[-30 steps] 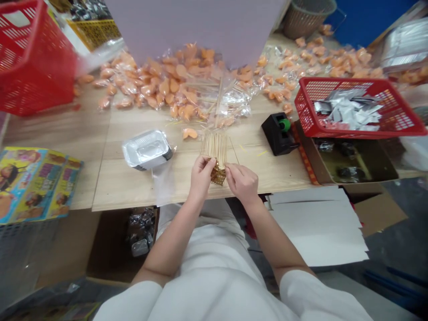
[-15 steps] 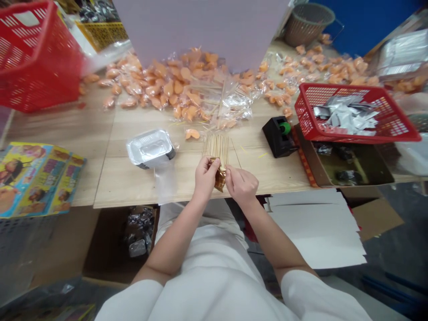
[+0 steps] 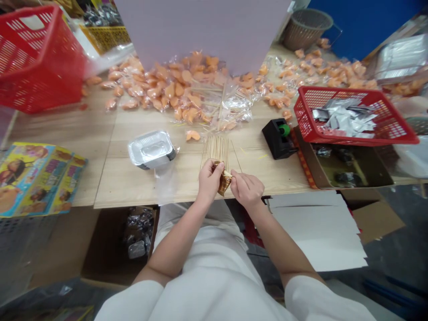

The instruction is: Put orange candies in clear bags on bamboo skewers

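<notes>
A small shiny gold-brown packet hangs at the table's front edge, pinched by my left hand. Just right of it my right hand is closed, its fingertips on a small pale piece at the packet's top. Thin wooden sticks lie side by side on the table beyond my hands. One orange wrapped piece sits past the sticks' upper left. To the left is a foil tray in a plastic wrapper.
Orange wrapped pieces are heaped at the back. A black tape dispenser and a red basket of silver packets are at the right. Colourful boxes and a large red basket stand left.
My right hand has shifted a little right and down, and the pale piece now shows between its fingertips and the packet. The packet is tilted more. My left hand moved slightly right.
</notes>
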Available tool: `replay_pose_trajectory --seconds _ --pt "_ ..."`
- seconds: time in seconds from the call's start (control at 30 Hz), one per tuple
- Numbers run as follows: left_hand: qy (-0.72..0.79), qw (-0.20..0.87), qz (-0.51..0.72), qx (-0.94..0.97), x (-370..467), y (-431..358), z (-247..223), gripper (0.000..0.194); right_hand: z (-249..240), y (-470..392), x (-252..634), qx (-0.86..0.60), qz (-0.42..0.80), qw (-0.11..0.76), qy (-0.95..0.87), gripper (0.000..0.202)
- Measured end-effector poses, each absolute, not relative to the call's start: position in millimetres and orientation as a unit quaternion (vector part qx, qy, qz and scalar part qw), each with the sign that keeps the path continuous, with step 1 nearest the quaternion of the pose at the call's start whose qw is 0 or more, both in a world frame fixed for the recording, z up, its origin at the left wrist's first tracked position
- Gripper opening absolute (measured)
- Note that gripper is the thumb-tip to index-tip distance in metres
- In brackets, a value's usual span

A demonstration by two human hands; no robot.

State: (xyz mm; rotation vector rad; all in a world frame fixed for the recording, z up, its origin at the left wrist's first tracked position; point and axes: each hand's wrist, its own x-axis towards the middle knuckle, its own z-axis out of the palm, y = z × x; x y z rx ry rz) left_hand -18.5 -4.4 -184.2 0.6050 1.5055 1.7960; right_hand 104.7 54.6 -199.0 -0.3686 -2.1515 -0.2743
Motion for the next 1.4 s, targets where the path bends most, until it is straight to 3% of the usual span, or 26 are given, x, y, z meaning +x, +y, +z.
replay_pose_trajectory --seconds 0.13,0.23,0.37,0.43,0.7,0.8,0.9,1.07,1.2,1.3,1.4 --pt "0.567 0.372 0.698 0.23 -13 -6 -181 0.02 -193 64 112 -0.098 -0.123 0.438 -0.885 0.023" --pt "0.57 0.359 0.701 0.236 -7 -6 -183 0.021 -187 70 116 -0.078 -0.136 0.424 -0.892 0.009" --pt "0.608 0.303 0.7 0.222 -19 -5 -185 0.02 -180 70 124 -0.107 -0.131 0.396 -0.903 0.035" --pt "0.619 0.283 0.71 0.18 -33 -5 -180 0.021 -177 68 129 -0.107 -0.104 0.393 -0.907 0.038" --pt "0.457 0.476 0.745 0.099 -51 3 -155 0.022 -161 52 122 -0.108 -0.037 0.408 -0.906 0.025" --pt "0.414 0.503 0.757 0.049 -48 4 -159 0.026 -158 41 117 -0.119 0.035 0.423 -0.897 0.016" --pt "0.394 0.485 0.78 0.042 -48 0 -162 0.029 -161 29 117 -0.19 0.186 0.39 -0.881 0.01" --pt "0.401 0.443 0.796 0.099 -48 -12 -168 0.037 -164 34 127 -0.298 0.382 0.407 -0.774 0.024" --pt "0.404 0.439 0.79 0.137 -45 -16 -172 0.039 -139 48 130 -0.301 0.31 0.447 -0.783 0.019" --pt "0.425 0.439 0.777 0.153 -42 -18 -172 0.039 -118 49 119 -0.275 0.21 0.405 -0.846 0.009" --pt "0.431 0.433 0.773 0.169 -40 -20 -170 0.036 -113 47 105 -0.264 0.187 0.352 -0.878 0.007"
